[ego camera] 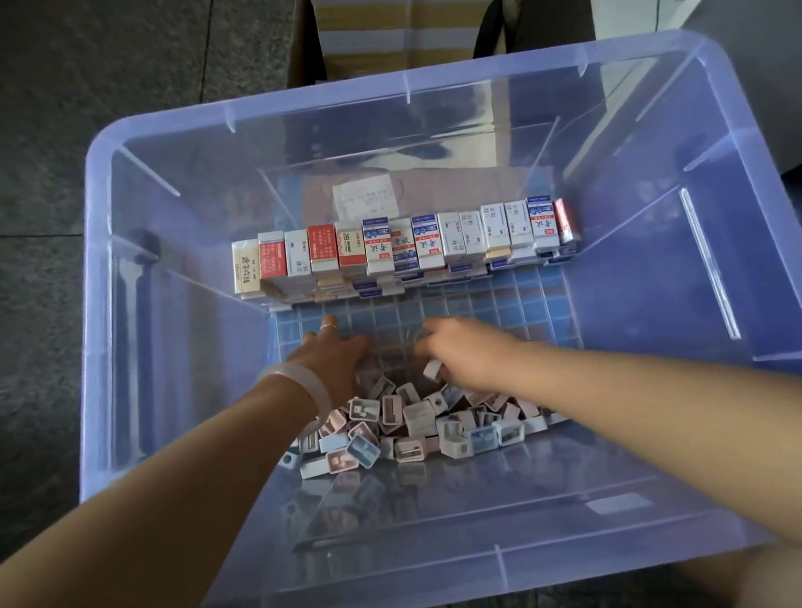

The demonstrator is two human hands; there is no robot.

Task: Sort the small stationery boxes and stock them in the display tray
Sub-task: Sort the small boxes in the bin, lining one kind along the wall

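View from my head down into a translucent storage bin (91, 296) standing on the floor. Landmark: the clear gridded display tray (527, 300) on the bin's bottom. Along the tray's far edge stands a row of eraser boxes (403, 246), about fifteen upright in the front rank, long axes vertical, with more lying beneath them that I cannot count. At the tray's near edge lies a loose heap of small pencil sharpeners (412, 426), pink, white and blue, several dozen and too jumbled to count exactly. My left hand (332, 355) rests flat on the tray's middle cells, grip open with fingers extended toward the box row; a pale bangle (306, 388) circles that wrist. My right hand (468, 351) hovers just beyond the heap, fingers curled, apparently gripping one white sharpener (431, 370) beneath the palm. Both hands are closer to the heap than to the boxes; the empty cells lie directly ahead of my right grip, so I judge placement there comes next.
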